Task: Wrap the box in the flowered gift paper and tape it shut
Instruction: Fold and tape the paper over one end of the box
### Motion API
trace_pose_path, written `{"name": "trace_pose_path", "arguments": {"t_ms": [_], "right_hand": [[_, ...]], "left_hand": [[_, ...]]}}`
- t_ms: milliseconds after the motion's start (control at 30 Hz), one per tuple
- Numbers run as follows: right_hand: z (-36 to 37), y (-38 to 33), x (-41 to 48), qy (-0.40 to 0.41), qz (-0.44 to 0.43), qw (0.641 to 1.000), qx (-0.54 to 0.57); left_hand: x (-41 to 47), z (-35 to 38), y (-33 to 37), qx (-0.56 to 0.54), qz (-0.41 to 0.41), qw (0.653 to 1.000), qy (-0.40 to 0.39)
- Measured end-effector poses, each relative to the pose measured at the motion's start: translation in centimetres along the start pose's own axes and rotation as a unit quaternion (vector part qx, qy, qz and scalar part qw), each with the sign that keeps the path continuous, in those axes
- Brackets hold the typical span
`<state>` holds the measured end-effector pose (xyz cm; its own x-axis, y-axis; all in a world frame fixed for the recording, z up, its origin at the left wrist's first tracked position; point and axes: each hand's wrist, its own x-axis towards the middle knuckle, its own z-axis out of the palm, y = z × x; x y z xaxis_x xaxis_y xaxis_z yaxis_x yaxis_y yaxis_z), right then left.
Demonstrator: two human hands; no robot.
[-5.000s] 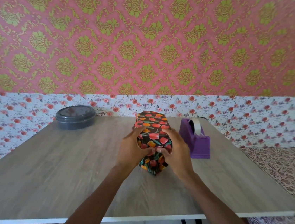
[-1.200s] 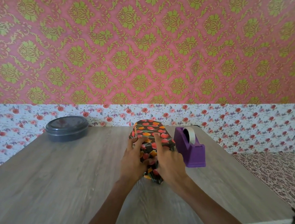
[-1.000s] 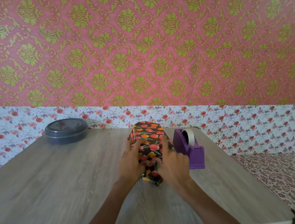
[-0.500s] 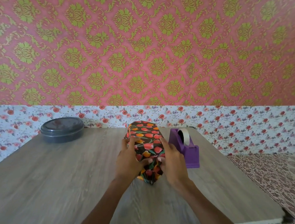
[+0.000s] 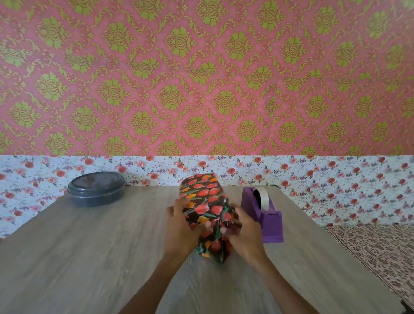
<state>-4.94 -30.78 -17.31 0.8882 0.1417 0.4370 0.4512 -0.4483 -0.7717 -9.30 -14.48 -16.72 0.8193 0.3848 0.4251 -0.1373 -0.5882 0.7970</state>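
The box (image 5: 202,197), already covered in the dark flowered gift paper (image 5: 213,242), lies on the wooden table (image 5: 73,257) between your two hands, with its far end pointing away from your fingers toward the wall. At the near end the loose paper hangs down in a crumpled bunch, and its lowest part touches the table just below your fingertips.

Your left hand (image 5: 180,224) holds the left side of the box; the fingers are curled around the paper there and the thumb lies on the top edge. Your right hand (image 5: 244,234) presses on the right side at the near end, and its fingers are bent into the gathered paper. This hand is a little blurred, so you cannot tell how firmly it grips.

Just beyond your right fingers stands the purple tape dispenser (image 5: 263,215), close to the box but not touching it. Well apart from your left fingers, near the far left edge, rests a round dark container (image 5: 95,190) with its lid on.
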Motion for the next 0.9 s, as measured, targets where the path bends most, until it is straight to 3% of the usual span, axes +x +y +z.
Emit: {"name": "trace_pose_path", "arguments": {"t_ms": [67, 167, 233, 300, 400, 467, 600, 700, 767, 900], "right_hand": [[-0.9, -1.0, 0.7, 0.027, -0.025, 0.999, 0.011], [-1.8, -2.3, 1.8, 0.02, -0.063, 0.998, -0.007], [-2.0, -2.6, 2.0, -0.003, -0.073, 0.997, -0.036], [-1.6, -2.7, 1.8, -0.017, -0.1, 0.993, -0.065], [-0.8, -2.8, 1.3, -0.038, -0.166, 0.978, -0.12], [-0.3, -3.1, 1.0, -0.028, -0.198, 0.968, -0.153], [0.3, -5.3, 0.2, -0.002, -0.249, 0.963, -0.105], [0.5, -7.2, 0.0, -0.085, -0.261, 0.961, -0.041], [0.7, -7.3, -0.1, -0.156, -0.234, 0.96, -0.001], [0.9, -5.3, -0.2, -0.151, -0.181, 0.972, 0.009]], "left_hand": [[0.1, -0.2, -0.8, -0.081, -0.044, 0.996, 0.002], [-0.1, -0.7, -1.7, -0.148, -0.099, 0.981, -0.079], [-0.6, -1.5, -1.4, -0.052, -0.102, 0.983, -0.144], [-0.8, -2.6, -1.0, 0.139, -0.064, 0.971, -0.183], [-1.0, -4.1, 0.2, 0.26, -0.014, 0.959, -0.11], [-1.1, -5.0, 1.1, 0.234, 0.034, 0.969, -0.068], [-0.8, -5.5, 1.4, 0.188, 0.105, 0.972, -0.095], [-0.7, -5.9, 0.8, 0.286, 0.083, 0.954, -0.034], [-0.6, -6.7, -0.1, 0.296, 0.056, 0.954, -0.001], [-0.6, -8.6, -2.5, 0.23, -0.024, 0.973, -0.006]]}}
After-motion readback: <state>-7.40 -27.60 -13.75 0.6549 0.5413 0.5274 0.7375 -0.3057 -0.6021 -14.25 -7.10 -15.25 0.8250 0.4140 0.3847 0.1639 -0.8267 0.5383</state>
